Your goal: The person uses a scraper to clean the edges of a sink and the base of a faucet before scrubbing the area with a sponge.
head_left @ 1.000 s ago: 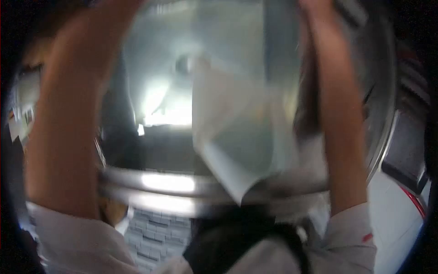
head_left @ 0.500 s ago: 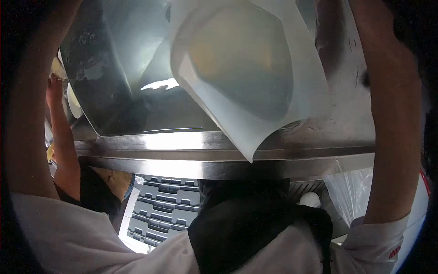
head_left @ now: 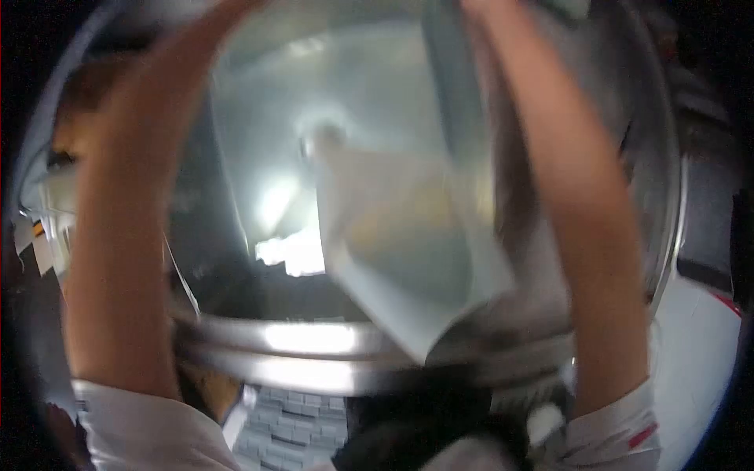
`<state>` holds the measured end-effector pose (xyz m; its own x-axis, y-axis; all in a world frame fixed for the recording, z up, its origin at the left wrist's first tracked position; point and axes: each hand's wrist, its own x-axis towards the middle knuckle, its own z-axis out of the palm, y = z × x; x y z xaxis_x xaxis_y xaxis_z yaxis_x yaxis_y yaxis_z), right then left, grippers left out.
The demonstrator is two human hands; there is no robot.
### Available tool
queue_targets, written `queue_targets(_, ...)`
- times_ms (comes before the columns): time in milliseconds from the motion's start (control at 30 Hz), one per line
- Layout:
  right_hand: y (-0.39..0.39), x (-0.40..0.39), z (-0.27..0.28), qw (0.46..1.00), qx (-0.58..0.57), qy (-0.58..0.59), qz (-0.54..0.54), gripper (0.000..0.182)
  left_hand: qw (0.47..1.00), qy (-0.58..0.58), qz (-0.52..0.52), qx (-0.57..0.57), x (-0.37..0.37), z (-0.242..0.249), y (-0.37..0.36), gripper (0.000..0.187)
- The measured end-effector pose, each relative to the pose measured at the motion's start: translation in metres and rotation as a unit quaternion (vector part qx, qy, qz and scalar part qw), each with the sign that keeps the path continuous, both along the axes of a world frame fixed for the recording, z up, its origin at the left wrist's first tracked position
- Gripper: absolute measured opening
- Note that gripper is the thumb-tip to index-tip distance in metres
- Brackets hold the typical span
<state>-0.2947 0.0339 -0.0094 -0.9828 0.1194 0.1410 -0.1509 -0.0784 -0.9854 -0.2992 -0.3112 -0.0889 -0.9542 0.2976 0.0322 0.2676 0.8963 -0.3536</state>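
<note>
Both my forearms reach up and out through the top edge of the head view, so my left hand and my right hand lie beyond the picture. Between the forearms is a pale translucent sheet (head_left: 385, 302) with a pointed corner hanging toward me. A rounded, yellowish-grey area (head_left: 416, 251) shows on or through it; blur hides which. The sheet lies at the right part of a large shiny grey basin or tray (head_left: 259, 118), with its lower corner over the metal front edge (head_left: 306, 339). Whether my hands touch anything is hidden.
Grey ridged crates or mats (head_left: 294, 428) are below the counter edge. A white round object (head_left: 544, 424) sits low at the right. Yellowish and pale items (head_left: 71, 125) stand at the far left, blurred. A white panel (head_left: 695, 353) is at the far right.
The view has tilted up and blurred, so the sheet and the counter edge appear lower and smaller. My forearms have come closer together. The other person's arm at left no longer shows clearly.
</note>
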Motion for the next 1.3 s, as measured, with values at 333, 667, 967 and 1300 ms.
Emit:
queue_targets(333, 0.007, -0.019, -0.022, 1.000, -0.017, 0.002, 0.001, 0.015, 0.940, 0.182, -0.243, 0.153, -0.075, 0.042, 0.076, 0.012)
queue_targets(667, -0.013, -0.018, -0.006, 0.994, 0.090, -0.004, -0.067, 0.017, 0.938, 0.191, -0.236, 0.168, -0.071, 0.040, 0.075, 0.015)
queue_targets(967, -0.006, -0.027, -0.007, 0.986, 0.141, 0.009, -0.086, 0.017, 0.950, 0.169, -0.211, 0.156, -0.070, 0.036, 0.075, 0.014)
queue_targets(1300, -0.006, -0.027, -0.014, 0.987, 0.133, 0.030, -0.079, 0.019, 0.954, 0.162, -0.200, 0.156, -0.073, 0.038, 0.074, 0.017)
